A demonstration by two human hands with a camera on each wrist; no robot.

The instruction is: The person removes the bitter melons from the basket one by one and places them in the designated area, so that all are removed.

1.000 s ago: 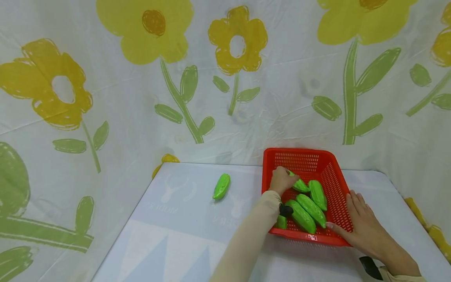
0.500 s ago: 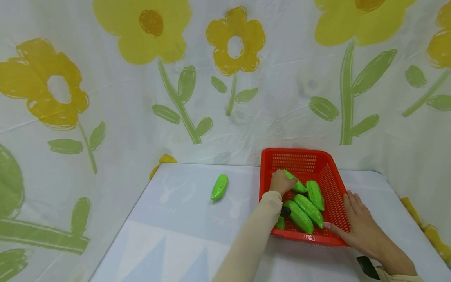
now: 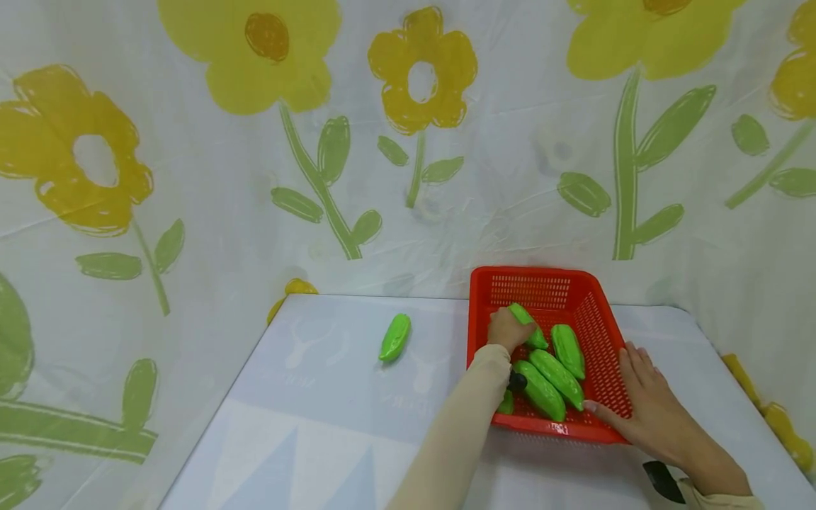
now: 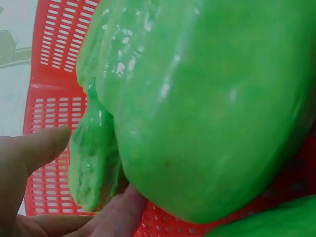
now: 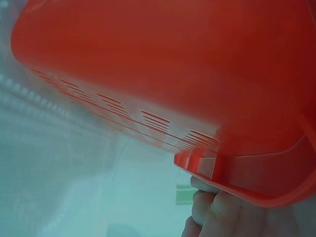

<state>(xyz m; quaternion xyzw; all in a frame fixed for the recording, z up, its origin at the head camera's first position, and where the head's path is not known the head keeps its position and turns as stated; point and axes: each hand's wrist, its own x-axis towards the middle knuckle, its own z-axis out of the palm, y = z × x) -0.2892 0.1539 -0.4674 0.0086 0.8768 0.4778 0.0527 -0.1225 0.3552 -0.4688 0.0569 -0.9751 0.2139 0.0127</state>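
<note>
In the head view a red plastic basket (image 3: pixel 553 278) holds several bright green, ridged bitter melons. My left hand (image 3: pixel 506 330) reaches inside and holds one bitter melon (image 3: pixel 528 326) by its side, close over the basket floor. The left wrist view has my thumb (image 4: pixel 47 145) at one side of that melon (image 4: pixel 94 168) and the other fingers below it; a larger, nearer melon (image 4: pixel 207 108) fills much of that view. My right hand (image 3: pixel 663 411) rests at the basket's front right corner, fingers straight along the right rim, thumb over the front edge.
One loose bitter melon (image 3: pixel 395 338) lies on the white patterned table (image 3: pixel 331 397), left of the basket. A white curtain (image 3: pixel 510 142) printed with yellow flowers hangs behind the table and at both sides.
The bitter melon in my left hand has turned to point more steeply toward the back of the basket. My right hand stays at the corner; the head view has shifted slightly.
</note>
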